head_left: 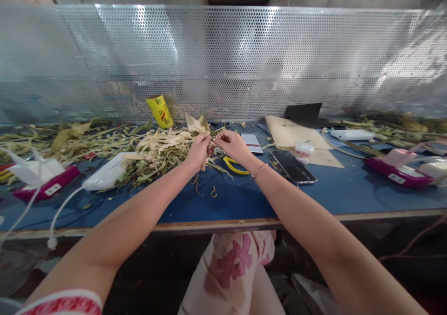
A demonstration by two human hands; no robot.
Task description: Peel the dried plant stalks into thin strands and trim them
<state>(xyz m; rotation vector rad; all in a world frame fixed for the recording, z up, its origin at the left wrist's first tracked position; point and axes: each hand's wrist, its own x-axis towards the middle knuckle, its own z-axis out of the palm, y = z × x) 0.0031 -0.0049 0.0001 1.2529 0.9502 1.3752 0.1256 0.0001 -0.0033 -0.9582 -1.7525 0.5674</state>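
My left hand (199, 151) is closed in a pinch on a piece of dried plant at the right edge of a heap. Close beside it, my right hand (231, 144) has thumb and forefinger pressed together at the same piece, whose exact shape is mostly hidden by the fingers. The heap of dried plant stalks (157, 150), pale and greenish, spreads leftward from my left hand. A broad dry leaf (195, 124) sticks up behind the fingertips. Below my right hand lies a yellow curved handle (236, 167), its tool partly covered. Small plant scraps (213, 192) lie on the blue tabletop (230, 203).
A yellow cylinder (159, 111) leans near the perforated metal screen (226, 63). Right of my hands are a phone (294, 167), a small white container (304, 150) and cardboard (296, 132). A white power bank-like box (106, 171) and purple power strips (47, 184) with cables flank the work area.
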